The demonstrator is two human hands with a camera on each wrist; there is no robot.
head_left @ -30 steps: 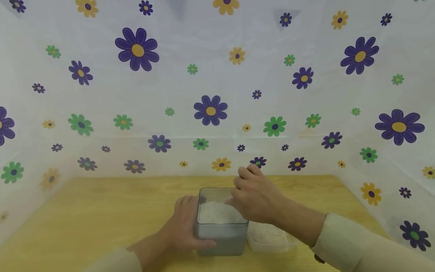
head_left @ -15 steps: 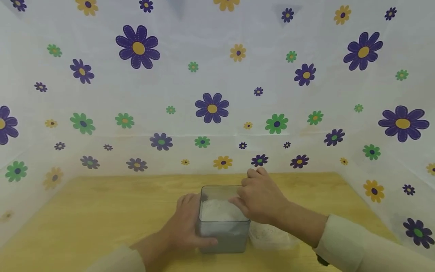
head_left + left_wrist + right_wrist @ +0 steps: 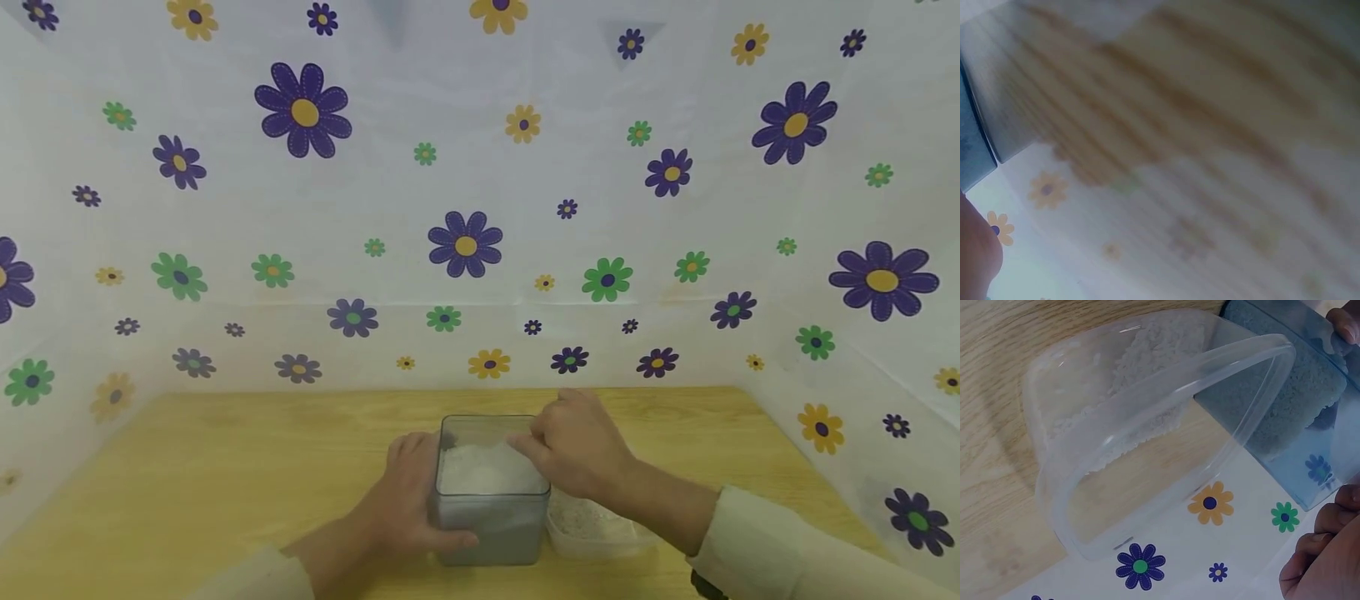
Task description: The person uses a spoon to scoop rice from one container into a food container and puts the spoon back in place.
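Lower centre: left hand (image 3: 405,504) clasps box (image 3: 491,530); right hand (image 3: 583,446) curled at its right edge, cannot tell on what. Slackened left hold could let box tip, spilling grains (image 3: 487,472).

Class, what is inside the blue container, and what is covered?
White, rice-like grains lie inside. In the head view, the right hand hides part of the container and anything behind.

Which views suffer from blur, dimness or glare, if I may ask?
Left wrist: brown streaks blur badly, though a yellow flower at lower left is clearer; right wrist: dimmish, small highlights on the clear tub; head: soft light, pale haze over a faded flower at lower left.
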